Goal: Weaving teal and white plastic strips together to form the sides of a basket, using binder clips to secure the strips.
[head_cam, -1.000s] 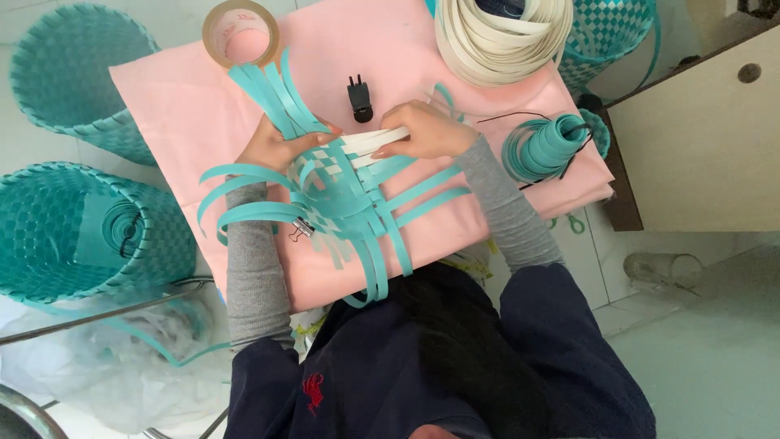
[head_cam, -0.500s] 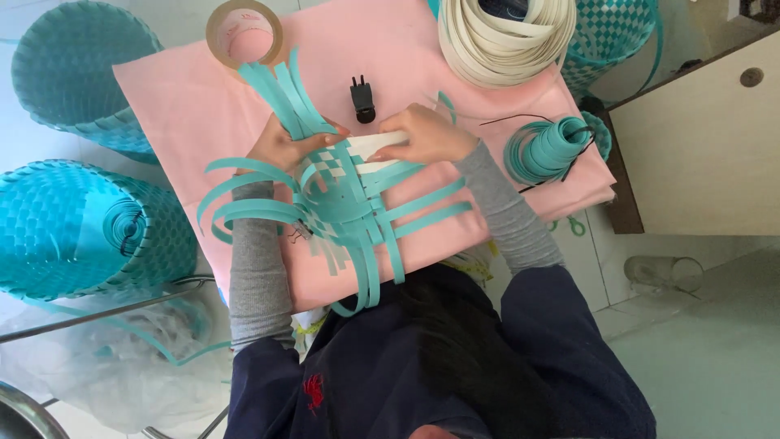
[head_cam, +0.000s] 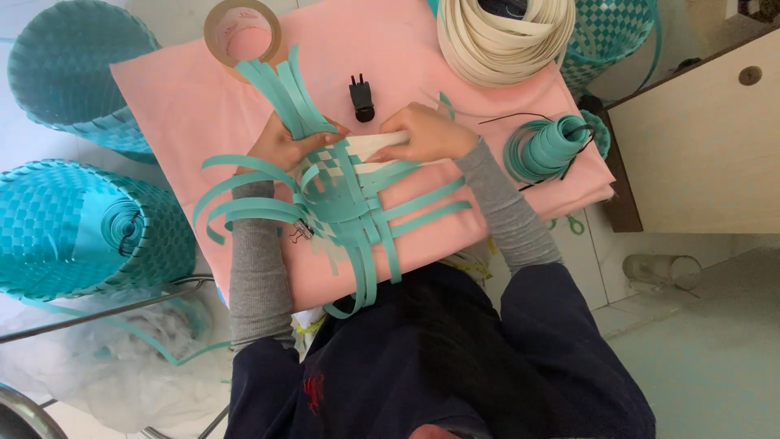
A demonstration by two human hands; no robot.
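A: Figure, head view. What does each hand hold?

B: The left hand (head_cam: 284, 145) has its fingers closed on the bundle of teal strips (head_cam: 280, 89) that runs up and away from the woven mat (head_cam: 341, 191). The right hand (head_cam: 422, 132) lies curled, fingers pressed down on a white strip (head_cam: 370, 146) at the mat's far edge; whether it pinches the strip or only pins it cannot be told.

A: Where does the mat lie?

B: On the pink cloth (head_cam: 179, 97) covering the bench, directly before the person, between the two forearms and just below both hands.

A: And the white strip's long axis?

B: Roughly crosswise, left to right, leading from the right hand's fingers toward the left hand. It crosses the upright teal strips at about a right angle. The right hand is on it; the left hand is just beside its free end.

A: Surroundings?

B: A black clip (head_cam: 361, 99) lies just beyond the hands, a tape roll (head_cam: 242, 31) at the cloth's far left corner, a coil of white strip (head_cam: 505, 36) far right, a teal coil (head_cam: 552, 146) near the right forearm, and woven teal baskets (head_cam: 81, 228) stand off the bench to the left.
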